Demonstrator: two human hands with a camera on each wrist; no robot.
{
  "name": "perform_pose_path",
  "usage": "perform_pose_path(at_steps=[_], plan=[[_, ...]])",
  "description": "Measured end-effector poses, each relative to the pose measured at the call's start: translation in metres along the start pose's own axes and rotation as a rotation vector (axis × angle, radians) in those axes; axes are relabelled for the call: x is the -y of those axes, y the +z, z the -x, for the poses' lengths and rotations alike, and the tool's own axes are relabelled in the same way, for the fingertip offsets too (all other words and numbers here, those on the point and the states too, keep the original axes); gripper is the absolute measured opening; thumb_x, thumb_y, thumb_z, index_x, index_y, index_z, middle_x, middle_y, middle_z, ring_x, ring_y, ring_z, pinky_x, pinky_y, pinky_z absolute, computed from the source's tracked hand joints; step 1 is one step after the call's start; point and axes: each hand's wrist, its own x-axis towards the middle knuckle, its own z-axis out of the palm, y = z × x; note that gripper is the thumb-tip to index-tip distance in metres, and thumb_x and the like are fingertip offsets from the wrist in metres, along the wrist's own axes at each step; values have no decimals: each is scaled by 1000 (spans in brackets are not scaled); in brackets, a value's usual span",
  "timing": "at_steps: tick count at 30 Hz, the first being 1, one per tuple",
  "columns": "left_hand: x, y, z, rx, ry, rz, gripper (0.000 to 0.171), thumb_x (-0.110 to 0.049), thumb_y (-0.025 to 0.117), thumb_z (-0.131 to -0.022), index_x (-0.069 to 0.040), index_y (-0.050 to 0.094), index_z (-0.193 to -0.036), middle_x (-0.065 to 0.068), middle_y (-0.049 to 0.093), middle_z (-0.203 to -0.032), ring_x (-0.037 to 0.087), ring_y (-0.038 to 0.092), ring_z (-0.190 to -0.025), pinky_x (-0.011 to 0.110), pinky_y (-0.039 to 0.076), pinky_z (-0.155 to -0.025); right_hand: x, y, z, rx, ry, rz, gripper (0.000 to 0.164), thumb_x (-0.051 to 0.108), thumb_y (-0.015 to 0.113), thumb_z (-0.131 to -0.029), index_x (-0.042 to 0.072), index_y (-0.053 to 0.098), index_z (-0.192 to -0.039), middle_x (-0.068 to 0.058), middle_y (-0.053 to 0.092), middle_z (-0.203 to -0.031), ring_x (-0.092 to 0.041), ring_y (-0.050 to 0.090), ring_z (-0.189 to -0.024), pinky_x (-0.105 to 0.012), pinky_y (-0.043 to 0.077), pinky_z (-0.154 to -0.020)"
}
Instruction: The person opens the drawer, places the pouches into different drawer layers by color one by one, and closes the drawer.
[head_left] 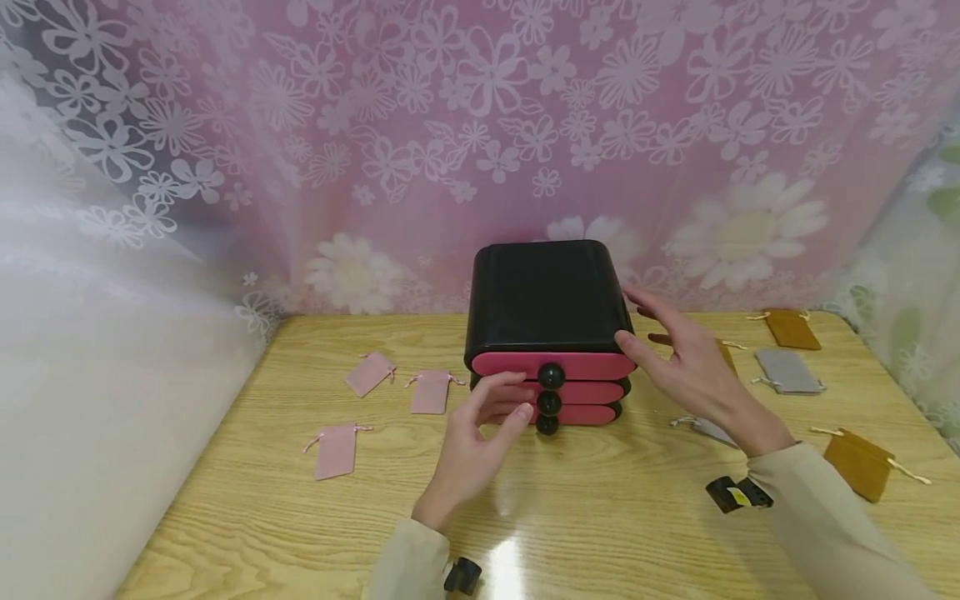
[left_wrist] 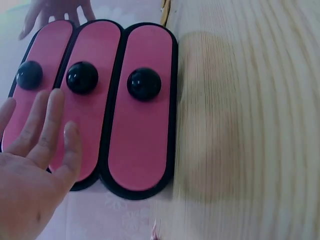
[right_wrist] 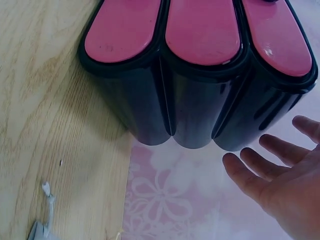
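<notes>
A black cabinet (head_left: pixel 551 292) with three stacked pink-fronted drawers (head_left: pixel 592 367) stands at the back of the table; each drawer has a round black knob (left_wrist: pixel 144 84). My left hand (head_left: pixel 472 437) is in front of the drawer fronts, left of the knobs, its fingers apart and holding nothing. In the left wrist view, its fingers (left_wrist: pixel 50 122) reach over the upper two drawers; contact is unclear. At the cabinet's right side, my right hand (head_left: pixel 693 367) has spread fingers and a thumb near the top front corner. The right wrist view shows those fingers (right_wrist: pixel 245 175) beside the black side wall, gripping nothing.
Three pink drawstring pouches (head_left: pixel 431 392) lie left of the cabinet. On the right are brown pouches (head_left: pixel 861 463) and grey pouches (head_left: pixel 789 372), some partly behind my right hand and forearm. A flowered curtain (head_left: pixel 450 167) hangs behind the wooden table (head_left: pixel 247 517).
</notes>
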Motion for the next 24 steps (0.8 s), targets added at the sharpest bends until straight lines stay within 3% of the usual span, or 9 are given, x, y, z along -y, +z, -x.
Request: perform_pose_path(at_steps=[3, 8, 17, 24], plan=[[-1, 6, -4, -11, -22, -3, 36, -18, 65, -101, -23, 60, -136, 7, 73, -122, 18, 72, -107, 32, 57, -90, -1, 2, -3, 7, -3, -10, 64, 35, 59, -102, 28, 35, -160, -12, 36, -164, -41, 40, -145, -64, 43, -107], [-1, 13, -10, -27, -34, 14, 39, -17, 67, -100, -24, 59, -137, 8, 75, -120, 19, 73, -106, 33, 58, -89, 0, 2, -8, 6, -19, -19, 63, 35, 58, -103, 24, 34, -161, -16, 37, -163, -45, 43, -142, -65, 44, -104], [1, 23, -18, -22, -51, 83, 37, -16, 67, -99, -21, 60, -136, 17, 77, -107, 23, 77, -89, 26, 59, -82, -4, 2, -17, 24, 1, -38, 60, 36, 55, -105, 26, 35, -161, -17, 38, -162, -45, 45, -141, -67, 46, -102], [2, 28, -20, -43, -49, 139, 34, -14, 66, -100, -18, 62, -133, 21, 76, -107, 32, 77, -87, 27, 61, -81, -6, 2, -23, 43, 25, -41, 60, 39, 56, -104, 31, 35, -160, -15, 35, -164, -43, 45, -142, -67, 46, -101]])
